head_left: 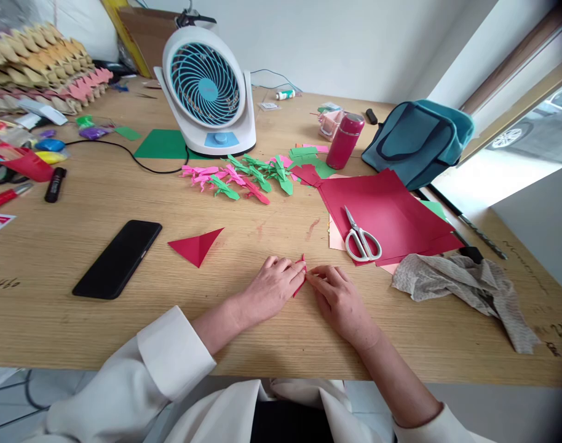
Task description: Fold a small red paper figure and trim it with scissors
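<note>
A small, narrow piece of folded red paper [300,288] lies on the table between my hands, mostly covered by fingers. My left hand [274,283] is laid over it, fingers together, holding it against the tabletop. On its right edge, my right hand [340,300] pinches with thumb and index finger. To the left lies a creased red paper triangle [197,247]. White-handled scissors [361,237] rest on large red paper sheets [396,209] to the right. Beyond my hands is a pile of folded pink, green and red paper pieces [244,174].
A black phone [117,259] lies at left, near a black marker [55,185]. Behind the folded pieces stands a white fan [207,86], its cord running left. A red bottle [346,141], a teal bag [417,141] and a crumpled grey cloth [447,283] are at right.
</note>
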Available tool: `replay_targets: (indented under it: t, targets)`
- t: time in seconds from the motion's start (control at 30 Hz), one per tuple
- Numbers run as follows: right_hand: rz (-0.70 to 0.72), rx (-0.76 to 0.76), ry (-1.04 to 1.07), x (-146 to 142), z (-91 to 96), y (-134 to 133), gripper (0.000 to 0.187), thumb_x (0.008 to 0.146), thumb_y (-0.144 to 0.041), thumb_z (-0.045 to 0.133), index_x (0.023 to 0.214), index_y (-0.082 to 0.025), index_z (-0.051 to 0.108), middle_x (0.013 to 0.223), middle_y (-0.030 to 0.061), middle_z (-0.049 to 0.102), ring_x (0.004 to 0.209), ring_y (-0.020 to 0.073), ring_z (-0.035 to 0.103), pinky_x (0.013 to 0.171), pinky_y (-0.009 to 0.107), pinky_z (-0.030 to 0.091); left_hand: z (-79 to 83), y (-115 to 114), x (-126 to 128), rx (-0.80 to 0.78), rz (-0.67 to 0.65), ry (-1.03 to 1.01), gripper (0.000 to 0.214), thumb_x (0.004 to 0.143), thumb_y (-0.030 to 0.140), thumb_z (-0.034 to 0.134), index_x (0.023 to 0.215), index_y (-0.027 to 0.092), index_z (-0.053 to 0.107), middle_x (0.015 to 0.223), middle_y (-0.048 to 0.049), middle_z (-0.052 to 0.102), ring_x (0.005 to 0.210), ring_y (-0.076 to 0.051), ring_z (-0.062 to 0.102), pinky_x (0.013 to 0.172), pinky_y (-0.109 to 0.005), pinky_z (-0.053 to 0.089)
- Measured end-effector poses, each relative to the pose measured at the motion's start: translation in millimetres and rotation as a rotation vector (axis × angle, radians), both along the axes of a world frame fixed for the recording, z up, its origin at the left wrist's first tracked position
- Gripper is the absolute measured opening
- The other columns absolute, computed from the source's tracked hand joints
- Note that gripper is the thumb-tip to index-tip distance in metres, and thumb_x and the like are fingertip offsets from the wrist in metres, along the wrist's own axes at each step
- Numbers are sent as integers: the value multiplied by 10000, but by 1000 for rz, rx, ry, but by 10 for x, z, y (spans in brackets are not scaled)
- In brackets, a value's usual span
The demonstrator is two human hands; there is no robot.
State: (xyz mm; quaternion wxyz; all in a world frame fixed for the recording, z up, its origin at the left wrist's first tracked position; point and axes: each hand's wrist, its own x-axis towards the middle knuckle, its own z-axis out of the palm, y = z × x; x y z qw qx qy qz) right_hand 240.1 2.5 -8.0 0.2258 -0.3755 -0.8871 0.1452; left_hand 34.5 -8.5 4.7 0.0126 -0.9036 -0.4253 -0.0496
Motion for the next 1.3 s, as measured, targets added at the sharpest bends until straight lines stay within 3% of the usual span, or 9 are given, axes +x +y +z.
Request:
replay_targets:
  t: [0.47,0.77,0.9,1.1,1.3]
  targets:
    - [3,9,16,-3,7,-2,374,915,-62,502,1236,-221,611,1123,109,587,995,254,551,864,430,515,51,125,22,-17,-6,-38,249,902,120,487,1119,158,602,1397,-116,542,1159,-264,512,972,-462,338]
    - [-5,37,-7,-7,-3,1,384,933,-88,492,1271,-241,591,1112,112,599,986,257,564,842,437,527,11,157,-23,-75,1,-178,339,848,94,524,1170,175,594,1409,-103,545,1215,-265,483,1067,-507,293]
    - [-3,40,-29,-8,-1,-5,358,945,-99,486,1265,-224,589,1125,116,604,997,261,556,852,444,518,-19,164,-83,-119,-2,-308,446,806,29,506,1207,204,594,1382,-64,575,1250,-228,474,1094,-475,296]
    - [17,54,-63,-19,-15,-6,355,944,-86,487,1274,-192,568,1191,120,600,1027,264,550,880,454,505,5,176,-163,-143,2,-407,415,793,31,511,1146,216,628,1224,-44,637,1150,-207,517,1026,-402,383]
    - [63,52,-39,-9,-26,10,390,950,-71,463,1309,-203,541,1180,113,620,1017,257,557,875,450,511,-31,208,-194,-181,-9,-492,232,868,107,558,1065,198,640,1084,-38,666,1056,-189,558,956,-349,426]
